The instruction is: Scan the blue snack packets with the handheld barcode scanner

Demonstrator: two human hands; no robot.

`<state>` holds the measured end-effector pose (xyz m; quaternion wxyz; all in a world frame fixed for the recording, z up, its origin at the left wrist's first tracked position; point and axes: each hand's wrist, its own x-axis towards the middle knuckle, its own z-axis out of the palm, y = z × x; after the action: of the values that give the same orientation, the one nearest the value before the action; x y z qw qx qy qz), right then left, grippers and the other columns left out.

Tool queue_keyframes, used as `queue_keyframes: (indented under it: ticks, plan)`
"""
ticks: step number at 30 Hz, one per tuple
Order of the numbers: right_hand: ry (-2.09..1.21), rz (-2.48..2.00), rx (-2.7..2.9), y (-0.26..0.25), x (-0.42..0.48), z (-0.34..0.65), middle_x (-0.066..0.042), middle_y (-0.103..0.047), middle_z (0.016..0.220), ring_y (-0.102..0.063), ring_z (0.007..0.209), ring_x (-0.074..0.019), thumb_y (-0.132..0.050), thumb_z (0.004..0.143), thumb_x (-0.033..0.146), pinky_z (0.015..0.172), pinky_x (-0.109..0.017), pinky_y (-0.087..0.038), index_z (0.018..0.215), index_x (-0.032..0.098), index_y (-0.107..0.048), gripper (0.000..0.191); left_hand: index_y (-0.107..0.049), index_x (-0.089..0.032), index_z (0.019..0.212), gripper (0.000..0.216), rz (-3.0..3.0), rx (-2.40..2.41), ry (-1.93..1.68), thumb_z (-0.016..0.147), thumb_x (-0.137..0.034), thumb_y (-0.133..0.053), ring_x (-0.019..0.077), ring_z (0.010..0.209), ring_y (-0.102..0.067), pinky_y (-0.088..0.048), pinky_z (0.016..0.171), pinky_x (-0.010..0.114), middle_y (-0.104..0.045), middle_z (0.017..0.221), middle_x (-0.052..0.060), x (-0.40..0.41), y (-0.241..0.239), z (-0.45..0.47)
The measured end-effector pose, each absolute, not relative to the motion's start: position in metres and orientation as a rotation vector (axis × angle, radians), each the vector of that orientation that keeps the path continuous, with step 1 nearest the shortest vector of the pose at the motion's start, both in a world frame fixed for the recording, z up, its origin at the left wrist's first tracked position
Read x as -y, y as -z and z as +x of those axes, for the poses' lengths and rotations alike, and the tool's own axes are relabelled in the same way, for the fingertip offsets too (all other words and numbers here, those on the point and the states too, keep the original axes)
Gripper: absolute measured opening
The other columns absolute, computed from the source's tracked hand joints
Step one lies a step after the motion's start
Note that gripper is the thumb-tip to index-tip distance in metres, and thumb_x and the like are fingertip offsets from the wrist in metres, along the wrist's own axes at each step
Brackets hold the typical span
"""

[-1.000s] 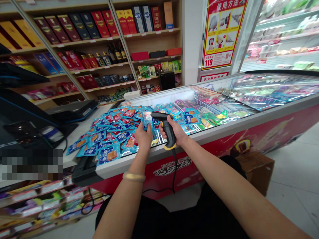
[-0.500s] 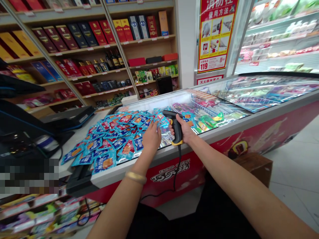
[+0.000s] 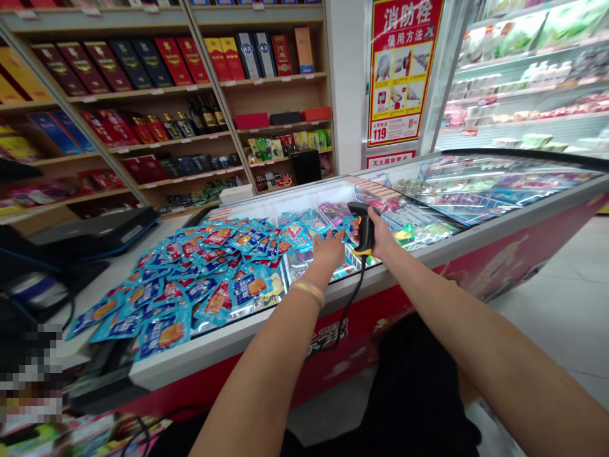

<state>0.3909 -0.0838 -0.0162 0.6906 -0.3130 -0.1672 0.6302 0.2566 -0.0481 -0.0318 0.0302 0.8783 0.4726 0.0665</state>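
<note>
My right hand [image 3: 380, 236] is closed round the grip of a black and yellow barcode scanner [image 3: 363, 227], held above the glass lid of a chest freezer [image 3: 476, 238]. My left hand [image 3: 328, 247], with a bangle on the wrist, reaches forward with fingers spread onto blue snack packets at the right end of the pile [image 3: 200, 273]. Whether those fingers hold a packet is unclear. The blue and red packets lie spread over the left half of the lid. The scanner's cable [image 3: 349, 304] hangs down over the freezer's front.
Wooden shelves [image 3: 157, 95] with boxed bottles and goods stand behind the freezer. A red notice poster [image 3: 402, 70] hangs on a white pillar. An open cooler with shelves [image 3: 523, 82] is at the right. A dark till and scale [image 3: 90, 231] sit at the left.
My left hand held up one packet before the scanner, then lowered it and stretched out onto the pile's right end. The scanner hand moved forward and right with it. My view shifted right.
</note>
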Motion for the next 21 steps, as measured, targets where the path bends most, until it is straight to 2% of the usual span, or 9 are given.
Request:
queue_keyframes:
  ticks: [3, 5, 10, 14, 17, 21]
  plan:
    - [-1.421, -0.655, 0.354, 0.015, 0.083, 0.394, 0.000, -0.052, 0.050, -0.049, 0.041, -0.0110, -0.045, 0.093, 0.058, 0.044, -0.023, -0.047, 0.072, 0.018, -0.054, 0.046, -0.027, -0.030, 0.153, 0.059, 2.616, -1.501, -0.217, 0.096, -0.037, -0.038, 0.0414, 0.146, -0.022, -0.024, 0.113, 0.063, -0.022, 0.162, 0.012, 0.048, 0.027, 0.258]
    - [-1.451, -0.631, 0.337, 0.014, 0.085, 0.391, -0.001, -0.055, 0.053, -0.051, 0.044, -0.0106, -0.049, 0.092, 0.057, 0.045, -0.022, -0.048, 0.074, 0.017, -0.055, 0.044, -0.027, -0.027, 0.153, 0.063, 2.637, -1.479, -0.332, 0.094, -0.039, -0.045, 0.0400, 0.147, -0.021, -0.024, 0.114, 0.062, -0.023, 0.161, 0.014, 0.052, 0.024, 0.248]
    - [-1.570, -0.603, 0.352, 0.015, 0.092, 0.358, -0.002, -0.061, 0.062, -0.054, 0.047, -0.0084, -0.057, 0.092, 0.043, 0.045, -0.018, -0.049, 0.078, 0.014, -0.059, 0.032, -0.044, -0.017, 0.143, 0.054, 2.744, -1.338, -0.716, 0.090, -0.029, -0.051, 0.0301, 0.137, -0.044, -0.038, 0.111, 0.048, -0.048, 0.146, 0.017, 0.060, 0.023, 0.175]
    - [-1.692, -0.609, 0.426, 0.015, 0.096, 0.313, -0.002, -0.064, 0.066, -0.053, 0.046, -0.0070, -0.060, 0.092, 0.030, 0.041, -0.016, -0.047, 0.086, 0.012, -0.064, 0.019, -0.055, -0.021, 0.132, 0.048, 2.735, -1.430, -0.936, 0.085, -0.033, -0.056, 0.0279, 0.122, -0.056, -0.045, 0.103, 0.046, -0.061, 0.130, 0.012, 0.066, 0.028, 0.092]
    - [-1.804, -0.603, 0.476, 0.015, 0.099, 0.283, -0.002, -0.062, 0.064, -0.051, 0.044, -0.0066, -0.056, 0.094, 0.029, 0.039, -0.016, -0.045, 0.087, 0.011, -0.065, 0.021, -0.056, -0.021, 0.132, 0.058, 2.724, -1.632, -0.848, 0.078, -0.040, -0.064, 0.0325, 0.118, -0.057, -0.045, 0.099, 0.050, -0.061, 0.128, 0.013, 0.077, 0.028, 0.047]
    - [-1.899, -0.602, 0.551, 0.015, 0.103, 0.258, -0.002, -0.060, 0.062, -0.050, 0.043, -0.0078, -0.053, 0.095, 0.037, 0.039, -0.017, -0.044, 0.091, 0.012, -0.066, 0.028, -0.049, -0.021, 0.139, 0.074, 2.697, -1.709, -0.630, 0.072, -0.044, -0.071, 0.0355, 0.121, -0.053, -0.040, 0.102, 0.054, -0.063, 0.126, 0.014, 0.092, 0.028, 0.026]
